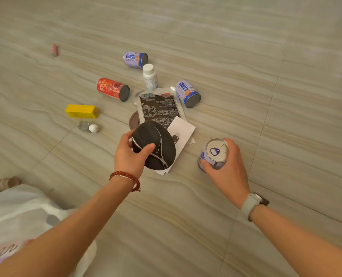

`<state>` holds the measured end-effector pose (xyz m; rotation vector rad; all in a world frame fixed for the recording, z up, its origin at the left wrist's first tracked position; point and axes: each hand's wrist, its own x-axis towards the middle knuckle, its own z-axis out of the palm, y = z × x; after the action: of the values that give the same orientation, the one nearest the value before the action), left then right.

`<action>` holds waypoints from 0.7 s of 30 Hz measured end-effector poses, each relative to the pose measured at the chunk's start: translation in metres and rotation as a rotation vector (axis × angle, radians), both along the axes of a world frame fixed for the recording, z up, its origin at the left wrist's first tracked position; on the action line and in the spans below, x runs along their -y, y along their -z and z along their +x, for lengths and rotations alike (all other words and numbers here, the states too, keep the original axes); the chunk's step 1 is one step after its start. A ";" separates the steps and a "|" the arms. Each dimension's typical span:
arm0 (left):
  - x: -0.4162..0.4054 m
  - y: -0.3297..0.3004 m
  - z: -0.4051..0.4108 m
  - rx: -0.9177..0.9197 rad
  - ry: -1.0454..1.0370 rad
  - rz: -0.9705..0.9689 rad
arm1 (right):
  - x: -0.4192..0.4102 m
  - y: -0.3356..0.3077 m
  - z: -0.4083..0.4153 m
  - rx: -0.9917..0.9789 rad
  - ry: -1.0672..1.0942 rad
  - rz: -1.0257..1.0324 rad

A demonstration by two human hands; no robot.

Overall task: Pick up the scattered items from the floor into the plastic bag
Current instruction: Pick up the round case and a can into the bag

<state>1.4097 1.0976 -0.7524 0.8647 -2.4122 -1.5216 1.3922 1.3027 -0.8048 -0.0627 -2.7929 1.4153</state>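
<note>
The left hand (129, 156) grips a dark grey, oval zippered pouch (156, 145): the thumb lies across its near face beside the silver zipper, while the other fingers curl round its far left edge. The pouch is tilted, and whether it is clear of the white paper sheets (181, 134) beneath it cannot be told. A red beaded bracelet (126, 176) circles that wrist.

The right hand (229, 166) is closed round an upright blue-and-white tin can with a silver pull-tab lid (215, 154), fingers wrapped on its right and near sides, thumb on the near left of the wall; the lid faces up. A pale grey watch (253, 202) sits on the right wrist.

Farther out on the beige streaked tile floor (266, 56), a black flat printed packet (159, 108) lies just beyond the pouch, partly under the paper. To its right a second blue-and-white can (188, 93) lies on its side; a third (135, 59) lies farther away, with a white plastic capped bottle (150, 76) between them. To the left lie a red tin can (113, 88) on its side, a yellow rectangular box (82, 111), and a small clear glass bottle with a white cap (88, 126). A small pink object (54, 49) lies far left.

The white translucent plastic bag (16, 216) sits at the near left, beside the left forearm.
</note>
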 end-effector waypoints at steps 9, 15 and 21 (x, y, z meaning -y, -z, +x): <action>0.110 -0.064 0.136 0.009 0.087 -0.025 | 0.095 -0.061 0.055 -0.003 -0.392 -0.150; 0.171 -0.068 0.230 0.151 -0.128 -0.013 | 0.163 -0.081 0.112 0.096 -0.720 -0.116; 0.212 -0.040 0.299 0.465 -0.202 -0.129 | 0.203 -0.087 0.155 0.103 -0.967 -0.001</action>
<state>1.7090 0.8854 -0.7121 1.5186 -2.5813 -1.1772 1.5474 1.0993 -0.7177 1.4092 -3.0045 1.5110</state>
